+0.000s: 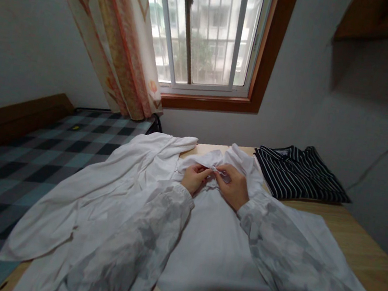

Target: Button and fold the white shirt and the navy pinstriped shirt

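A white shirt [213, 245] lies spread on the wooden table, its collar end toward the window. At the collar, my left hand [196, 177] pinches the fabric between thumb and fingers. Close beside it, my right hand [232, 185] is also closed on the shirt's cloth, the fingertips of both hands almost meeting. Whether a button sits between the fingers is too small to make out. Another spread of white cloth [101, 180], which looks like a sleeve or a shirt front, extends to the left and hangs over the table's edge.
A black-and-white striped folded garment [299, 173] lies at the table's back right. The wooden table [365, 244] shows bare along its right side. To the left is a bed with a checked cover [5, 161]. A floral curtain [111, 36] hangs by the window [213, 36].
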`<state>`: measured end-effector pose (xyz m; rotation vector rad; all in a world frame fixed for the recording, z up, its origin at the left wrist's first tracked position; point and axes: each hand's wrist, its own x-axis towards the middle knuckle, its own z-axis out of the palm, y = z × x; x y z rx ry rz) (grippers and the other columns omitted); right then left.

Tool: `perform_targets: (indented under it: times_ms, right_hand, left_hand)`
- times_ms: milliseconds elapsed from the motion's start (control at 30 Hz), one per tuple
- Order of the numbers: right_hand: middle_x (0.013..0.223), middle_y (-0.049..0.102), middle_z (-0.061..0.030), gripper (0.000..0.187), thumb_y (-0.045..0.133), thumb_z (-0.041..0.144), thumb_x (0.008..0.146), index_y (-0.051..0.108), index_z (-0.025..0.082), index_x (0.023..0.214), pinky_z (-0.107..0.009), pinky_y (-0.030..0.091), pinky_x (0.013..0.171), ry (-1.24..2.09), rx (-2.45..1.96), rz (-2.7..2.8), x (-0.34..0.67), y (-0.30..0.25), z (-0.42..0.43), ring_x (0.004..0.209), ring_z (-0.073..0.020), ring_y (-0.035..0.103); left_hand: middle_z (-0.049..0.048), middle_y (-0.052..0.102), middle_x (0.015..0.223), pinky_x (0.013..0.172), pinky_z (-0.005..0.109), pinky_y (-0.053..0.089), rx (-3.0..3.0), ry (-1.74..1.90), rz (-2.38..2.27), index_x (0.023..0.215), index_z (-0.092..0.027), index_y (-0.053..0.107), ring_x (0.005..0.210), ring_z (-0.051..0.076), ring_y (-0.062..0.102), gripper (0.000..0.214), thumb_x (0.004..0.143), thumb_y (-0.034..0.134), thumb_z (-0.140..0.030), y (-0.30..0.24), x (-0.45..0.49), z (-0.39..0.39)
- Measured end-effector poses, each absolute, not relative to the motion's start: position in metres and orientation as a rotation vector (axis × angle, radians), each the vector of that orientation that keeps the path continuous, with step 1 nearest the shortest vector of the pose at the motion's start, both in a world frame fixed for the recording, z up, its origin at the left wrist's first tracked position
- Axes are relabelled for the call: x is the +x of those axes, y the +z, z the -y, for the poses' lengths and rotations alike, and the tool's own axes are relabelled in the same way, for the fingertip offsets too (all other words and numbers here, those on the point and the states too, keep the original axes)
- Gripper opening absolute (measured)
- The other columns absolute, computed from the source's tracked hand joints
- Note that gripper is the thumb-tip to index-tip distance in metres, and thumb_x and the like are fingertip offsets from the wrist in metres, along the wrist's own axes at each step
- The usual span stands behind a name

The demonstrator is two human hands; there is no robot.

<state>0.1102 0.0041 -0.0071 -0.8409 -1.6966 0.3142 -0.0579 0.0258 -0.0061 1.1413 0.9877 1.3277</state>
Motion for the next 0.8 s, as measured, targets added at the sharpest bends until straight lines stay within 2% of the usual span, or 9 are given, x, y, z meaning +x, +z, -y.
perform_targets:
  times_ms: [100,200,433,533,600,700,800]
  right_hand:
    - [0.098,0.078,-0.0049,0.010,0.068,0.033,0.103,0.074,0.025,0.102,-0.034,0.059,0.082,0.327,-0.848,1.676,0.110,-0.007,-0.004,0.090,-0.0225,0.074]
    - [0.097,0.078,-0.0043,0.010,0.069,0.033,0.101,0.075,0.025,0.101,-0.034,0.059,0.082,0.341,-0.846,1.659,0.111,-0.008,-0.006,0.089,-0.0223,0.074]
    - [0.091,0.074,-0.0043,0.007,0.069,0.030,0.097,0.070,0.025,0.092,-0.035,0.059,0.081,0.374,-0.827,1.634,0.112,-0.007,-0.006,0.086,-0.0225,0.071]
    - [0.088,0.071,-0.0034,0.010,0.066,0.028,0.097,0.065,0.025,0.087,-0.035,0.056,0.080,0.354,-0.841,1.654,0.114,-0.004,-0.005,0.084,-0.0221,0.068]
    - [0.084,0.068,-0.0020,0.013,0.063,0.027,0.096,0.061,0.025,0.083,-0.034,0.054,0.079,0.340,-0.856,1.659,0.115,-0.002,-0.005,0.081,-0.0211,0.065]
    - [0.078,0.063,0.0002,0.017,0.062,0.027,0.097,0.059,0.025,0.080,-0.033,0.052,0.075,0.377,-0.873,1.677,0.116,-0.003,-0.006,0.076,-0.0195,0.062]
    - [0.081,0.067,-0.0009,0.016,0.061,0.030,0.101,0.062,0.024,0.086,-0.032,0.052,0.074,0.444,-0.866,1.689,0.116,-0.004,-0.009,0.078,-0.0198,0.065]
  left_hand:
    - [0.0081,0.082,0.087,0.080,0.031,0.057,1.113,1.350,-0.864,0.089,-0.014,0.080,0.084,0.021,0.076,0.038,0.064,0.098,-0.038,-0.010,-0.057,-0.028]
    - [0.0101,0.084,0.097,0.093,0.035,0.058,1.109,1.363,-0.817,0.096,-0.013,0.079,0.093,0.023,0.078,0.045,0.063,0.100,-0.036,-0.014,-0.057,-0.030]
    - [0.0095,0.084,0.101,0.093,0.039,0.061,1.088,1.371,-0.756,0.109,-0.015,0.071,0.090,0.022,0.080,0.060,0.062,0.104,-0.035,-0.010,-0.055,-0.026]
    - [0.0107,0.083,0.100,0.087,0.036,0.061,1.132,1.342,-0.800,0.108,-0.014,0.073,0.088,0.022,0.079,0.062,0.061,0.103,-0.042,-0.007,-0.053,-0.022]
    - [0.0099,0.082,0.094,0.075,0.031,0.058,1.193,1.327,-0.870,0.101,-0.013,0.074,0.080,0.020,0.076,0.059,0.062,0.102,-0.048,-0.005,-0.053,-0.020]
    - [0.0036,0.073,0.072,0.055,0.025,0.044,1.314,1.295,-1.001,0.086,-0.013,0.074,0.059,0.013,0.062,0.052,0.067,0.097,-0.056,-0.003,-0.054,-0.018]
    - [-0.0002,0.067,0.064,0.050,0.024,0.038,1.342,1.299,-1.035,0.084,-0.014,0.073,0.051,0.010,0.053,0.052,0.069,0.093,-0.060,-0.001,-0.056,-0.019]
